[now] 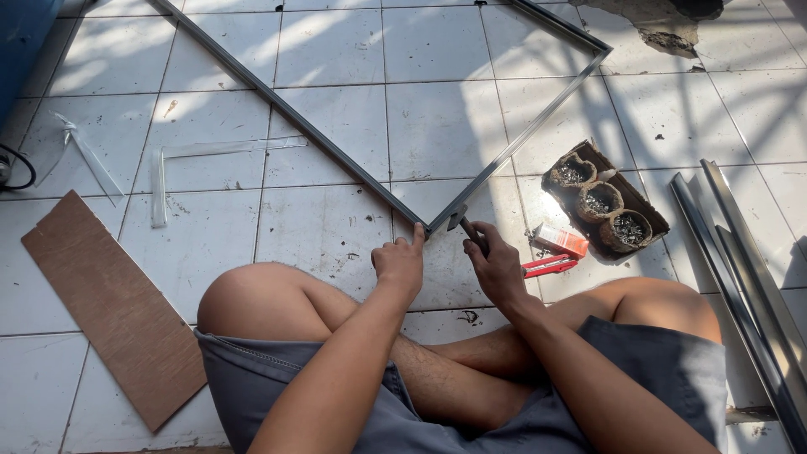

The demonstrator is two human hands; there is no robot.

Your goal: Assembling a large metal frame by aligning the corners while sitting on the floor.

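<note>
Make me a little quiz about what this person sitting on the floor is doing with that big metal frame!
1. True or false: the left hand presses on the near corner of the metal frame.
2. What does the right hand grip: A) a tool with a dark handle, B) the red cutter, C) the brown board?
3. How many round cups of small metal fasteners sit in the cardboard tray?

Key:
1. True.
2. A; its tip meets the frame's corner.
3. Three.

Frame (353,143) top beyond picture edge
</note>
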